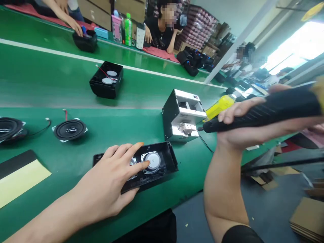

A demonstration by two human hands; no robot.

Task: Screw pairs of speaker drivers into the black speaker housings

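My left hand (113,175) is wrapped over a black speaker housing (165,163), thumb along its near side and fingers across the top. Inside the housing sits a round silver-backed speaker (153,161), and a second one is partly hidden under my fingers. My right hand (243,125) grips a black electric screwdriver (275,108) held almost level. Its bit points left, at the front outlet of a screw feeder (187,114); whether a screw is on the tip I cannot make out.
Loose black speakers (71,130) with wires lie at left, by a yellow-and-black sheet (22,177). Another housing (107,81) stands beyond. A yellow bottle (220,106) is behind the feeder. Across the green bench (50,84), a co-worker's hand (76,28) touches a black housing (84,41).
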